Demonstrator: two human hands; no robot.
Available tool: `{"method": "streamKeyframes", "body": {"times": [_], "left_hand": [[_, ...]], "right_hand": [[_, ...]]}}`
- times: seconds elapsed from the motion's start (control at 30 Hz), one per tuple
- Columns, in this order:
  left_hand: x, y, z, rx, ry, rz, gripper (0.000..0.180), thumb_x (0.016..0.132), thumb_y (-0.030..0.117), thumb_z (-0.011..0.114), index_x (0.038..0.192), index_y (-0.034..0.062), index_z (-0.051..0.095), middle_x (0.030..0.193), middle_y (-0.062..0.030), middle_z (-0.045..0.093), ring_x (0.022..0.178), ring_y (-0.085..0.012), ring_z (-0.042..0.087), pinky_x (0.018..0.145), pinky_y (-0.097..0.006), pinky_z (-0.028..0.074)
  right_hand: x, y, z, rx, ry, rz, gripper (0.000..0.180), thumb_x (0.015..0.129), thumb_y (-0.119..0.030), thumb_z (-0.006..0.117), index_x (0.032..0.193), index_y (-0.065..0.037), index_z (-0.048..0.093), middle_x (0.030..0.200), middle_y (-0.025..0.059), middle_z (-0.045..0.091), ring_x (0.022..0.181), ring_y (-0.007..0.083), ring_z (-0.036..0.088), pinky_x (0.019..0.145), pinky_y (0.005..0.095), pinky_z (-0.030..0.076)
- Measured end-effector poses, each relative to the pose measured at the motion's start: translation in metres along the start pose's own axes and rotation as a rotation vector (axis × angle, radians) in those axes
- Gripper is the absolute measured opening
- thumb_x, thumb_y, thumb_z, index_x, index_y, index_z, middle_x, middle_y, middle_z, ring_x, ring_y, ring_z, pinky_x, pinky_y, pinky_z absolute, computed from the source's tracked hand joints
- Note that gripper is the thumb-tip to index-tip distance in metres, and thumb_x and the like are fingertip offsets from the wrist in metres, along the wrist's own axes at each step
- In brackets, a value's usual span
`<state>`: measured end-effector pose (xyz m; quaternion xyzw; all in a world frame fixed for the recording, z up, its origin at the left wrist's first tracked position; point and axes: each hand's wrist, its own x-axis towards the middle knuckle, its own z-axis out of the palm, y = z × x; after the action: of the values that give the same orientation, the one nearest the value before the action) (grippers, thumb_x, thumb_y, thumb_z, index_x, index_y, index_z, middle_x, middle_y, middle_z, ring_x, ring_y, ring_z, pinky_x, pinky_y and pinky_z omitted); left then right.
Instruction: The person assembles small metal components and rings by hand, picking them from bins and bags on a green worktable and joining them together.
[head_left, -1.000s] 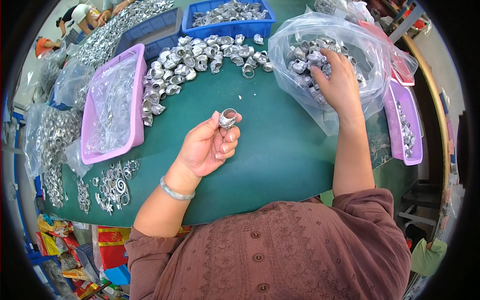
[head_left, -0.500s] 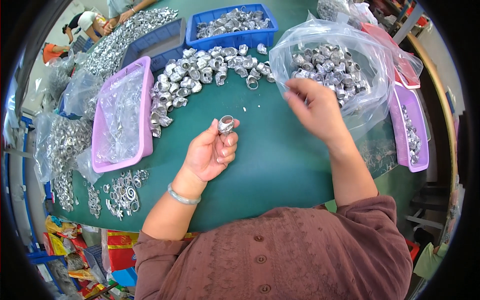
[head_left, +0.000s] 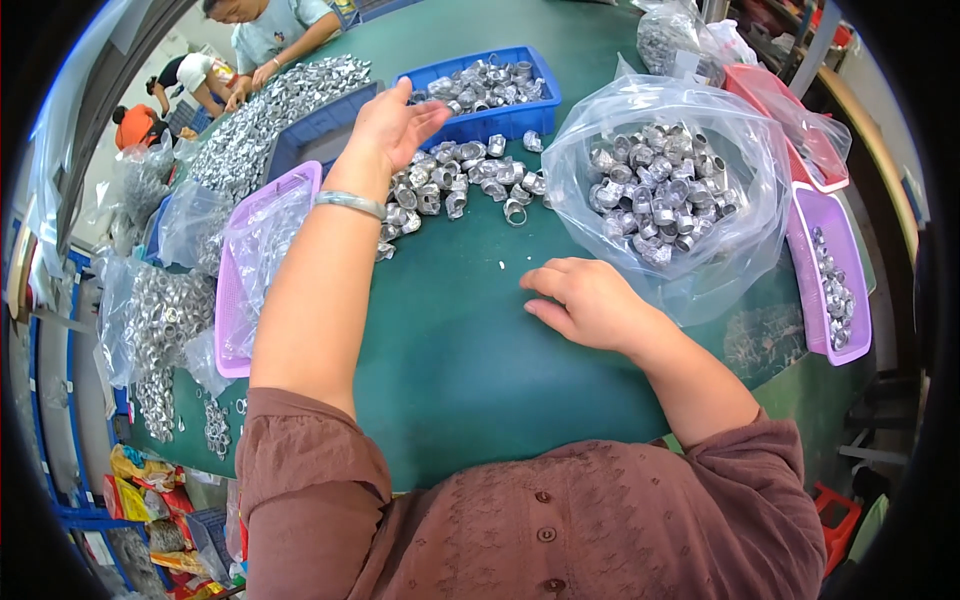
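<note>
My left hand (head_left: 397, 128) reaches forward to the near left corner of a blue bin (head_left: 497, 122) full of silvery metal rings (head_left: 485, 88). Its fingers stretch out to the right over the bin's edge, and no ring shows in its grasp. Below it, more chunky rings (head_left: 430, 190) lie heaped on the green table, partly hidden by my left arm. Over the table's middle hovers my right hand (head_left: 590, 303), loosely bent, thumb apart from the fingers and nothing visible between them. A clear plastic bag (head_left: 575, 215) with many similar rings stands to its right, mouth spread wide.
At left are a grey-blue tray (head_left: 325, 130), a lilac basket (head_left: 235, 330) with plastic film, and bags of small metal parts (head_left: 170, 310). A lilac basket (head_left: 850, 350) and a red tray (head_left: 825, 180) line the right. Co-workers sit beyond a large metal heap (head_left: 235, 150) at far left.
My left hand has moved forward from the middle to the blue bin; the ring it held is no longer seen in it. My right hand has drawn back from the bag toward me.
</note>
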<state>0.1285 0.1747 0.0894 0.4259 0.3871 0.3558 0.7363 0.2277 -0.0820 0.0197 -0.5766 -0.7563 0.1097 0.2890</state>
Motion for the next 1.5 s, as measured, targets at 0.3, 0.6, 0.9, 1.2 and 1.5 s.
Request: {"method": "streamKeyframes", "body": {"times": [0.3, 0.6, 0.9, 1.2, 1.5], "left_hand": [[-0.03, -0.062, -0.039, 1.833, -0.1, 0.921, 0.036, 0.07, 0.013, 0.064, 0.106, 0.0154, 0.059, 0.102, -0.0057, 0.055, 0.102, -0.025, 0.046, 0.087, -0.039, 0.035], [-0.043, -0.073, -0.059, 1.569, 0.058, 1.117, 0.037, 0.063, 0.006, 0.067, 0.098, 0.0135, 0.058, 0.098, -0.005, 0.057, 0.098, -0.027, 0.049, 0.085, -0.04, 0.034], [-0.118, -0.106, -0.083, 0.661, -0.126, 0.615, 0.038, 0.073, -0.004, 0.063, 0.108, 0.0045, 0.05, 0.098, -0.0015, 0.054, 0.083, -0.0088, 0.05, 0.072, -0.021, 0.04], [-0.172, -0.117, -0.077, 0.516, -0.156, 0.556, 0.035, 0.074, -0.005, 0.062, 0.106, 0.003, 0.049, 0.099, -0.0034, 0.054, 0.087, -0.01, 0.053, 0.076, -0.023, 0.044], [-0.186, -0.123, -0.074, 0.548, -0.3, 0.562, 0.038, 0.072, -0.008, 0.063, 0.106, 0.0019, 0.051, 0.095, -0.0029, 0.053, 0.086, -0.0105, 0.054, 0.077, -0.025, 0.047]], "right_hand": [[0.058, 0.017, 0.023, -0.097, 0.07, 0.036, 0.019, 0.074, -0.008, 0.057, 0.092, -0.002, 0.057, 0.083, 0.0139, 0.056, 0.083, 0.0319, 0.056, 0.074, 0.0392, 0.046], [0.128, 0.023, 0.05, -0.217, 0.054, 0.214, 0.016, 0.077, -0.01, 0.051, 0.088, -0.01, 0.062, 0.095, 0.0125, 0.055, 0.09, 0.0289, 0.057, 0.076, 0.0399, 0.047], [0.119, 0.034, 0.051, -0.066, 0.231, 0.164, 0.023, 0.071, -0.005, 0.054, 0.092, -0.004, 0.061, 0.086, 0.0162, 0.06, 0.084, 0.033, 0.059, 0.074, 0.0415, 0.047], [0.049, -0.009, 0.012, 0.759, -0.096, 0.494, 0.019, 0.077, 0.001, 0.059, 0.095, 0.002, 0.054, 0.084, 0.0028, 0.059, 0.074, 0.0072, 0.055, 0.066, 0.0229, 0.046], [0.019, -0.025, 0.031, 0.597, 0.156, 0.017, 0.016, 0.074, 0.002, 0.062, 0.088, 0.0, 0.054, 0.092, 0.0091, 0.057, 0.072, 0.018, 0.059, 0.067, 0.0275, 0.048]]}}
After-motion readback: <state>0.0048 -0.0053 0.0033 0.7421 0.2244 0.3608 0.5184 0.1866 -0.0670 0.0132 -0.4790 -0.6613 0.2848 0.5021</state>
